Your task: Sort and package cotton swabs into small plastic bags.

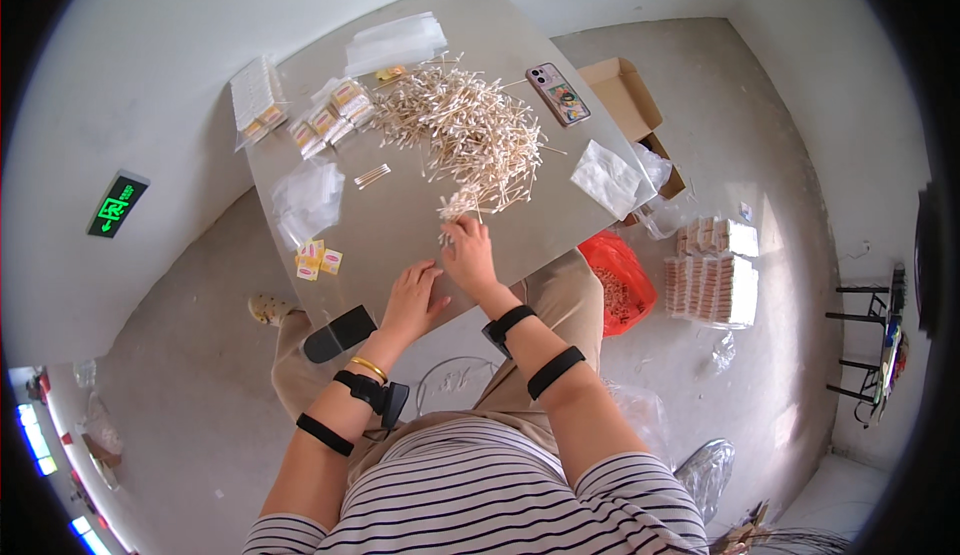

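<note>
Left hand [410,300] lies spread near the table [385,225] edge, room ahead; right hand [468,255] touches swabs [470,135], grip unclear.

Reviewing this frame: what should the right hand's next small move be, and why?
Probably drawing a few swabs from the near edge of the cotton swab pile toward the left hand: the right hand has its fingers at that edge, the left shows nothing held, and a small row of swabs lies apart on the table.
</note>
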Motion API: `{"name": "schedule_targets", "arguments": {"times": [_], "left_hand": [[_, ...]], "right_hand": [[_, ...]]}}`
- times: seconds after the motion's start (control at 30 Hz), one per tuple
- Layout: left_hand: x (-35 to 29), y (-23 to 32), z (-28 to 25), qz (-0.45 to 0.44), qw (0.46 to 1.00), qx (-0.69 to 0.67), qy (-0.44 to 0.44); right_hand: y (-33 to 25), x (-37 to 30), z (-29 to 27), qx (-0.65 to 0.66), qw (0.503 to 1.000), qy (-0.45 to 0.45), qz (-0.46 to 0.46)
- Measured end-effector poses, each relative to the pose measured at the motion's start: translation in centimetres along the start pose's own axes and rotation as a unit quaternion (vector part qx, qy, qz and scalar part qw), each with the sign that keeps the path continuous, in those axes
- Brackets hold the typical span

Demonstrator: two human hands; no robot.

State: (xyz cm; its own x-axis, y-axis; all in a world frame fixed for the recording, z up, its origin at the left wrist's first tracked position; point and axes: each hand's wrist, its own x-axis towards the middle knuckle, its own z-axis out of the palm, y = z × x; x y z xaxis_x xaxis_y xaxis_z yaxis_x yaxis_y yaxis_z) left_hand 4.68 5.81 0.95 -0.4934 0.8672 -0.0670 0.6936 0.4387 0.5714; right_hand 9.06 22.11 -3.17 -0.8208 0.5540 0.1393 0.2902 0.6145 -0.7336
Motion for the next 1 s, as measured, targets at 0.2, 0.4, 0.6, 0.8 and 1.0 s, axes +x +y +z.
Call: {"name": "schedule_targets", "arguments": {"times": [0.2,0.4,0.6,0.8,1.0], "left_hand": [[-1.7,-1.2,0.2,-0.011,0.999,0.047,0.006],[-1.4,-2.8,-1.6,-0.110,0.986,0.058,0.107],[2.7,-4.2,-2.1,-0.098,0.985,0.111,0.086],[6.2,-5.9,-3.0,-0.109,0.985,0.113,0.065],[8.4,-7.3,-3.2,-0.095,0.989,0.116,0.007]], "right_hand": [[-3.3,-0.6,2.7,0.058,0.995,-0.054,-0.064],[-0.6,1.6,-2.2,-0.011,0.999,0.037,-0.027],[5.8,2.9,-6.8,-0.103,0.988,0.085,0.079],[4.7,4.3,-5.2,-0.115,0.990,0.039,0.073],[1.9,3.3,-1.7,-0.061,0.998,0.027,0.000]]}}
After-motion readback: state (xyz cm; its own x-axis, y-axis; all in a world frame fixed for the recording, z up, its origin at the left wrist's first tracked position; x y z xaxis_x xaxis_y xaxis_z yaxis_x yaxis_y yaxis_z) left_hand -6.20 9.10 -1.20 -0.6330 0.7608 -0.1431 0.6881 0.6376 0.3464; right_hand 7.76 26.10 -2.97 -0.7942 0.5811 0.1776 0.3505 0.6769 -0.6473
